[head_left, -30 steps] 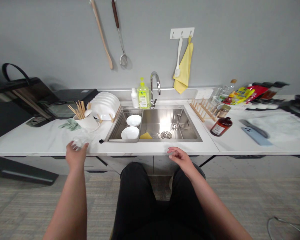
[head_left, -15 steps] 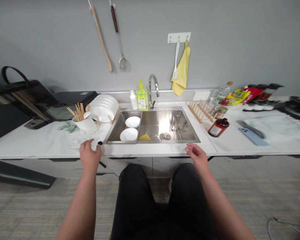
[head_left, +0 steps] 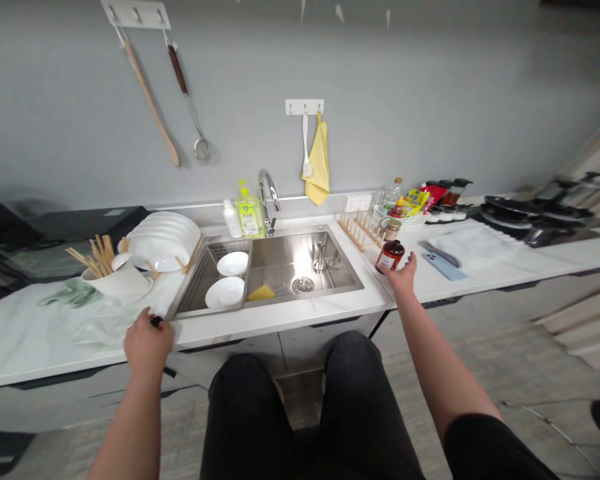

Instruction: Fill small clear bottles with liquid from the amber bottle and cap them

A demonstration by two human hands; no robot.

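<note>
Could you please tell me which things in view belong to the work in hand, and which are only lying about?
Seem to belong:
- brown bottle, at the open right hand
- small black object, at the left hand's fingers

Seem just lying about:
- blue phone
- white bowls in the sink's left part
- yellow cloth, hanging

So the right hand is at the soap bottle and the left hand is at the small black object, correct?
Not quite: the head view shows the right hand at the brown bottle. The left hand is at the small black object, as you say.
</note>
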